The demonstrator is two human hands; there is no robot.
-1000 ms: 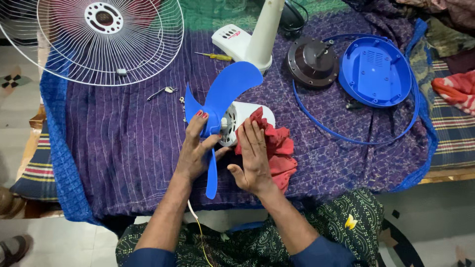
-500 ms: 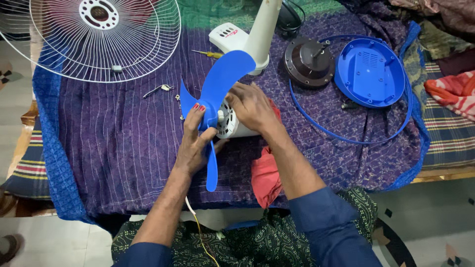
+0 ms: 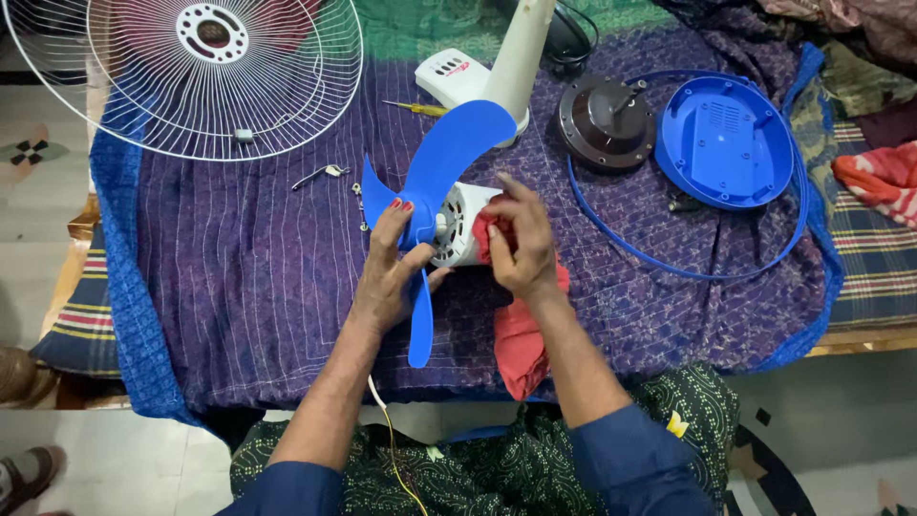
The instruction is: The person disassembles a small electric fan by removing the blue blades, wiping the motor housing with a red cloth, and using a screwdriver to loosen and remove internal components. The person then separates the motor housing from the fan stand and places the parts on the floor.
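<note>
Fan blade (image 3: 441, 167) — blue, three-lobed, sitting on the front of a white motor housing (image 3: 465, 229), both lying near the middle of a purple quilted cloth (image 3: 239, 277) spread over the table. Left hand (image 3: 392, 272) closing around the hub of the blade, fingers wrapped on the blue plastic, thumb reaching toward the housing. Right hand (image 3: 521, 244) pressing a red rag (image 3: 521, 339) against the side of the white housing, fingers bunched on the fabric, the rest of the rag trailing down toward the lap.

Lying apart around them, in the same head view: a white wire guard (image 3: 191, 76) at the upper left, a white fan stand (image 3: 506, 67) with its button panel behind the blade, a yellow-handled screwdriver (image 3: 415, 108) beside the stand, a dark round motor plate (image 3: 605, 122), a blue cover (image 3: 726, 143) and a thin blue ring (image 3: 688, 258) looping round it, plus small metal clips (image 3: 320, 175) near the guard.

Judging by this — fan already stripped into parts, guard and ring off; wiping of the housing seemingly under way, with blade still mounted and everything else waiting to be put back together. A thin wire (image 3: 387, 430) hanging down between the forearms.
</note>
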